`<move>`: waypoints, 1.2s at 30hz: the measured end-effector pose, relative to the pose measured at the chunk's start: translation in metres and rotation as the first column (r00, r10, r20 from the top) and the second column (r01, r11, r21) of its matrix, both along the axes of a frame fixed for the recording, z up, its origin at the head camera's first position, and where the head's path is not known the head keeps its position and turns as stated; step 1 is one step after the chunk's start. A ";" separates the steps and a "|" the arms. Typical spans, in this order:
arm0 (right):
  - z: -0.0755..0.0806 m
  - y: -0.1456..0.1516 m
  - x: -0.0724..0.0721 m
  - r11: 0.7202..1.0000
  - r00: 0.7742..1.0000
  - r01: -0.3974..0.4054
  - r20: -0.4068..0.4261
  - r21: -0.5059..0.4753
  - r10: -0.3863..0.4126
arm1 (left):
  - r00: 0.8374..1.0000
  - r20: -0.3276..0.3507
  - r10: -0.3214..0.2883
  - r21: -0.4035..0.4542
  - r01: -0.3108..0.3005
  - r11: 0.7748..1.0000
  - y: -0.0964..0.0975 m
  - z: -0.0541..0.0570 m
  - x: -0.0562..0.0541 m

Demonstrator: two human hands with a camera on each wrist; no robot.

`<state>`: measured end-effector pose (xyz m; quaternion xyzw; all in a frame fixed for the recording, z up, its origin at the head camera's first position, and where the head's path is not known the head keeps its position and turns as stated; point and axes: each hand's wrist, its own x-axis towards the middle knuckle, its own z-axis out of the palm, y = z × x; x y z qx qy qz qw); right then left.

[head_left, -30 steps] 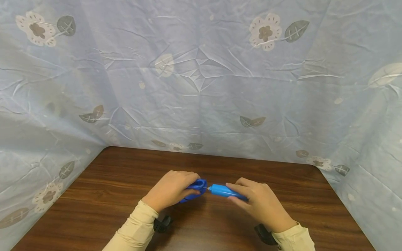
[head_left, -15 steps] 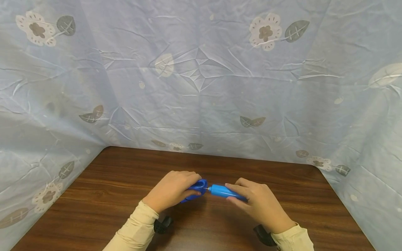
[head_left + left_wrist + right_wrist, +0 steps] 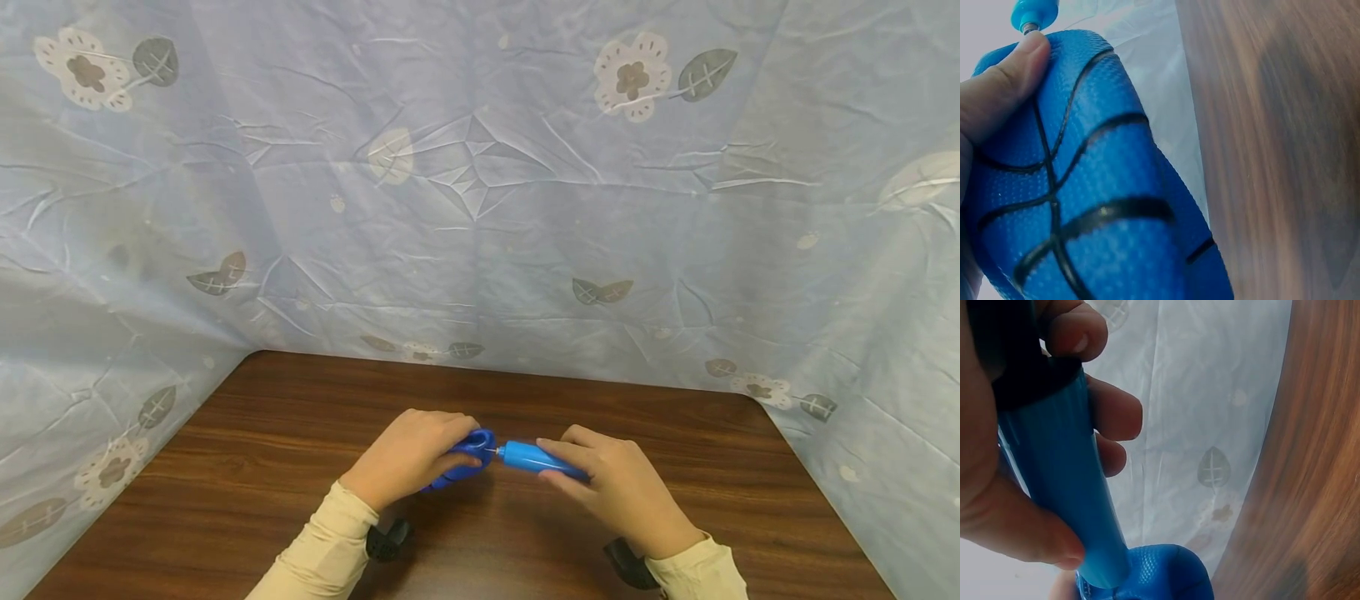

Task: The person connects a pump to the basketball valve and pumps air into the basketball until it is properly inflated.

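My left hand (image 3: 412, 457) grips a limp, folded blue ball (image 3: 456, 473) with black seam lines like a basketball's. In the left wrist view its pebbled skin (image 3: 1110, 150) is creased inward, and the thumb (image 3: 1013, 81) presses near the top. A light-blue hand pump (image 3: 527, 456) lies lengthwise in my right hand (image 3: 624, 483), which holds it around the barrel. Its thin needle (image 3: 491, 451) reaches the ball's right end; how deep it sits is hidden. The right wrist view shows the pump's black end part (image 3: 1038, 381), with fingers curled around it.
Both hands are over a dark brown wooden table (image 3: 285, 467). Behind it and at the sides hangs a pale blue-grey cloth (image 3: 480, 267) printed with flowers and leaves. Black wrist devices (image 3: 388, 540) sit below the sleeves' cuffs.
Both hands keep nearly the same place. The pump has shifted very slightly left, and the ball's lower fold shows a little more beneath the left hand.
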<state>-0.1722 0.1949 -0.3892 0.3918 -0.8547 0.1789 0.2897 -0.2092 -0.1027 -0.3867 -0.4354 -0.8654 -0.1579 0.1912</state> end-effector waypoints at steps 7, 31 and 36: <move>0.003 -0.002 0.002 0.997 1.000 -0.010 0.014 -0.081 0.011 | 0.994 0.100 0.047 0.088 -0.055 0.995 0.003 0.000 0.000; 0.002 -0.003 0.002 0.995 0.998 -0.062 0.018 -0.080 0.064 | 0.979 0.184 0.088 0.011 -0.092 0.996 0.005 -0.005 0.001; 0.002 -0.003 0.002 0.994 0.997 -0.073 0.027 -0.084 0.075 | 0.973 0.226 0.053 0.019 -0.059 0.998 0.008 -0.005 0.003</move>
